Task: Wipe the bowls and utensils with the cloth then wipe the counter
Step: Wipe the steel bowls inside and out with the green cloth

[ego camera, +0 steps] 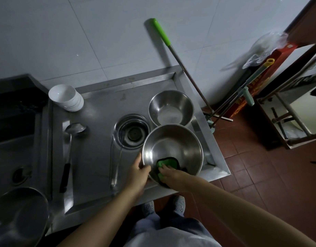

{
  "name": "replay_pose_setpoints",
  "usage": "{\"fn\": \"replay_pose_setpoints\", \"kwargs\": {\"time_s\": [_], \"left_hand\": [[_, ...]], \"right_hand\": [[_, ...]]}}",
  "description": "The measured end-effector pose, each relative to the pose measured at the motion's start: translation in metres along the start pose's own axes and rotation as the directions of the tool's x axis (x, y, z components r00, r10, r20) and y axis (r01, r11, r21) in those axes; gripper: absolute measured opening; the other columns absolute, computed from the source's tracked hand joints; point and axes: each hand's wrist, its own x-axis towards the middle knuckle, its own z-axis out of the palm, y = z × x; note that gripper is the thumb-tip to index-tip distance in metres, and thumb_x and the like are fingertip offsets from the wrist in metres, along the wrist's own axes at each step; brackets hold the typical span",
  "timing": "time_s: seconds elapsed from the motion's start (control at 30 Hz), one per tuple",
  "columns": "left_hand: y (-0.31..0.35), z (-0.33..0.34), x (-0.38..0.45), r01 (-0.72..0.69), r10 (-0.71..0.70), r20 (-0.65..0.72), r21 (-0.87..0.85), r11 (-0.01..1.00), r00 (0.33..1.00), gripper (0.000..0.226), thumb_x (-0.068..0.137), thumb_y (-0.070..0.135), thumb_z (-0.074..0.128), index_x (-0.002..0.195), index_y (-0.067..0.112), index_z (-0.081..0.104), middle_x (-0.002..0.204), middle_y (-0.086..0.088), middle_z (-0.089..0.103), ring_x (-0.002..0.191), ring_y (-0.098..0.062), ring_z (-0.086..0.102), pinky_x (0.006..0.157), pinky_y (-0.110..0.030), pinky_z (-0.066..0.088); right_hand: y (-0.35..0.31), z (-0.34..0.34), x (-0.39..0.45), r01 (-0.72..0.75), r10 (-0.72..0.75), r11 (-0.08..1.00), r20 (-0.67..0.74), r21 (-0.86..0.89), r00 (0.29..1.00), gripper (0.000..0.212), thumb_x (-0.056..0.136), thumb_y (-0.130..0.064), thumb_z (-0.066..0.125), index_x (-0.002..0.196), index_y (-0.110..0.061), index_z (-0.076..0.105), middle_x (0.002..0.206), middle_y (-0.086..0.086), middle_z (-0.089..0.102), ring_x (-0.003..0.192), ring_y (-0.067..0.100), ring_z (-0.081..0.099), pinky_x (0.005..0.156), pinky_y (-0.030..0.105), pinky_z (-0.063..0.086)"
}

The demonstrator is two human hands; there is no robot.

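Observation:
A large steel bowl point(176, 145) sits tilted toward me at the counter's near right corner. My left hand point(138, 173) grips its near left rim, thumb inside. My right hand point(168, 172) presses a green cloth point(167, 163) against the bowl's inner wall. A smaller steel bowl point(170, 107) stands behind it. Stacked white bowls point(66, 98) sit at the back left. A ladle point(70, 148) with a black handle and a wire skimmer point(116, 157) lie on the steel counter point(96, 113).
A round steel strainer point(132, 132) sits in the counter's middle. A big steel pan point(18, 216) is at the near left beside a sink drain point(19, 175). Mop handles point(173, 50) lean on the wall to the right, above red floor tiles.

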Motion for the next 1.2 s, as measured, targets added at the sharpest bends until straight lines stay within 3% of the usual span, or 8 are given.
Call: {"fn": "replay_pose_setpoints", "kwargs": {"time_s": [0.1,0.23,0.4,0.63,0.9,1.0,1.1,1.2], "left_hand": [[0.000,-0.001,0.002,0.011,-0.010,0.020,-0.025,1.000,1.000,0.069,0.091,-0.006,0.054,0.130,0.050,0.050,0.103,-0.004,0.073,0.093,-0.023,0.071,0.085,-0.043,0.059],[0.004,-0.006,0.009,0.022,-0.021,0.072,-0.024,0.999,0.997,0.076,0.088,-0.015,0.051,0.143,0.037,0.050,0.107,-0.007,0.072,0.098,-0.027,0.068,0.089,-0.046,0.055],[0.017,-0.022,0.021,0.013,-0.025,0.197,0.063,0.998,0.980,0.077,0.088,-0.012,0.055,0.147,0.037,0.045,0.114,-0.007,0.072,0.102,-0.031,0.069,0.091,-0.048,0.055],[0.046,-0.030,0.028,-0.068,0.003,0.344,0.177,0.982,0.939,0.084,0.086,-0.014,0.056,0.142,0.046,0.040,0.107,-0.006,0.071,0.084,-0.022,0.070,0.073,-0.036,0.059],[0.008,0.014,0.002,0.057,-0.058,0.059,0.017,0.998,0.997,0.033,0.090,0.021,0.070,0.119,0.032,0.059,0.104,0.002,0.072,0.096,-0.018,0.070,0.088,-0.041,0.058],[-0.002,0.032,-0.007,0.084,-0.095,-0.102,-0.103,0.991,0.990,0.031,0.087,0.002,0.064,0.114,0.018,0.064,0.094,-0.003,0.074,0.086,-0.019,0.072,0.076,-0.036,0.060],[0.001,0.028,-0.003,0.102,-0.115,-0.108,-0.118,0.988,0.988,0.042,0.082,-0.007,0.054,0.111,0.023,0.063,0.096,-0.006,0.073,0.091,-0.026,0.071,0.084,-0.045,0.060],[0.011,0.023,0.001,0.088,-0.091,-0.071,-0.042,0.995,0.993,0.047,0.084,-0.013,0.048,0.111,0.023,0.062,0.093,-0.005,0.071,0.088,-0.024,0.069,0.072,-0.036,0.059]], "right_hand": [[-0.015,-0.007,-0.012,0.086,-0.081,0.995,-0.083,0.051,0.993,0.053,0.105,-0.023,0.046,0.155,-0.009,0.034,0.166,0.014,0.019,0.153,0.032,0.015,0.123,0.044,0.017],[-0.016,-0.009,-0.030,0.052,-0.042,0.996,-0.121,0.077,0.992,0.081,0.092,-0.057,0.061,0.158,-0.025,0.026,0.163,-0.002,0.028,0.145,0.023,0.033,0.116,0.042,0.032],[0.006,0.009,-0.033,0.040,-0.081,0.974,-0.179,-0.221,0.981,0.069,0.087,-0.047,0.068,0.147,-0.029,0.040,0.145,-0.007,0.048,0.125,0.020,0.053,0.097,0.043,0.051],[0.034,0.029,-0.032,-0.037,-0.095,0.905,-0.285,-0.425,0.954,0.057,0.084,-0.022,0.077,0.135,-0.023,0.052,0.137,0.002,0.058,0.117,0.026,0.062,0.101,0.044,0.051],[0.011,0.023,-0.018,-0.254,0.048,0.906,-0.513,-0.340,0.857,0.054,0.062,-0.016,0.087,0.112,-0.010,0.069,0.103,0.011,0.068,0.076,0.030,0.067,0.068,0.040,0.060],[-0.014,0.012,-0.016,-0.219,0.052,0.941,-0.529,-0.259,0.847,0.056,0.079,-0.011,0.073,0.133,-0.011,0.056,0.126,0.011,0.059,0.093,0.033,0.064,0.081,0.043,0.056],[-0.013,0.009,-0.015,-0.098,-0.013,0.973,-0.469,-0.211,0.883,0.069,0.089,-0.009,0.060,0.152,-0.021,0.036,0.160,0.002,0.030,0.115,0.032,0.054,0.100,0.045,0.047],[-0.014,0.004,-0.015,-0.027,-0.032,0.990,-0.404,-0.141,0.914,0.069,0.092,-0.025,0.063,0.154,-0.024,0.031,0.161,-0.003,0.028,0.124,0.031,0.049,0.105,0.044,0.044]]}}
